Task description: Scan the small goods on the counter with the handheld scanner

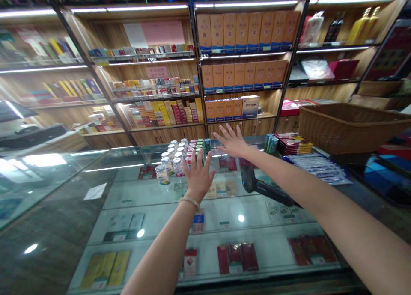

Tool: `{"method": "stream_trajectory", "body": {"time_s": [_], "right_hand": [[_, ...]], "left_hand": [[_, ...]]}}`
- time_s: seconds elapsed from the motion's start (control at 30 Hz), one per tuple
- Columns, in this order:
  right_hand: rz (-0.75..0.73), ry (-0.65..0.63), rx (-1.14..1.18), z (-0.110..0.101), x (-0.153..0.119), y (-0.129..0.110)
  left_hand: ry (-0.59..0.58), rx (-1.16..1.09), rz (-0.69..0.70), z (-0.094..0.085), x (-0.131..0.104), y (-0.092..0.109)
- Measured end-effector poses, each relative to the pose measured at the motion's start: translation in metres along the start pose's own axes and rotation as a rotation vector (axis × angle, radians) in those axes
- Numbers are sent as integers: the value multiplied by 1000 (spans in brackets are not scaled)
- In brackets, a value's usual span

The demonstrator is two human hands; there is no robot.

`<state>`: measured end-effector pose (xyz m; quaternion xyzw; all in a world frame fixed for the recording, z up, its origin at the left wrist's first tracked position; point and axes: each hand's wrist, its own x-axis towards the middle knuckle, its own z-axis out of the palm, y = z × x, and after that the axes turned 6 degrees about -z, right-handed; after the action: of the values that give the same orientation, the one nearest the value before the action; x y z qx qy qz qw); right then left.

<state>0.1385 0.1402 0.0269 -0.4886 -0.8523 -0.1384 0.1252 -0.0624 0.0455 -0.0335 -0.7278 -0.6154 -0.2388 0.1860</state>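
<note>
Both my arms reach out over a glass display counter (pixel 150 196). My left hand (pixel 198 179) is open with its fingers spread, and a beaded bracelet (pixel 189 201) circles its wrist. Just beyond and to its left stand several small jars with white lids (pixel 169 162), with rows of pink and green cans (pixel 199 144) beside them. My right hand (pixel 233 143) is also open, fingers apart, farther out and to the right of the cans. Neither hand holds anything. A black handheld barcode scanner (pixel 265 188) lies on the glass below my right forearm.
At the right stand a wicker basket (pixel 349 128), stacked red packets (pixel 293 144), blue-and-white sachets (pixel 317 168) and a few blue-green cans (pixel 271 143). A white paper slip (pixel 95 192) lies at the left. Cigarette packs sit under the glass. Shelves with orange boxes (pixel 242 31) line the back wall.
</note>
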Motion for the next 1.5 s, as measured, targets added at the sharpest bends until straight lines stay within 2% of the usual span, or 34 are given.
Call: {"method": "stream_trajectory", "body": {"time_s": [0.13,0.3,0.6,0.87,1.03,1.13,1.23,1.37,1.5], "right_hand": [[4,72,-32,-19,-25,7],[80,151,-73,-36,-72,19],[215,112,-98,-46,-155,37],[285,84,-142,-54,-183,77],[378,79,-147,-49,-196,109],[404,79,-146,-41,-203,124],[423,82,-136,-34,-205,138],[443,75,-121,-32,-195,156],[457,60,-90,-38,-174,172]], "left_hand": [[13,3,41,-6,0,4],[35,-2,85,-15,2,10],[71,-65,120,-27,3,17],[105,-69,164,-24,1,23],[110,-102,160,-30,5,32],[110,-108,145,-39,16,46],[110,-110,175,-48,38,67],[66,-121,221,-52,73,108],[-13,-136,210,-41,103,156]]}}
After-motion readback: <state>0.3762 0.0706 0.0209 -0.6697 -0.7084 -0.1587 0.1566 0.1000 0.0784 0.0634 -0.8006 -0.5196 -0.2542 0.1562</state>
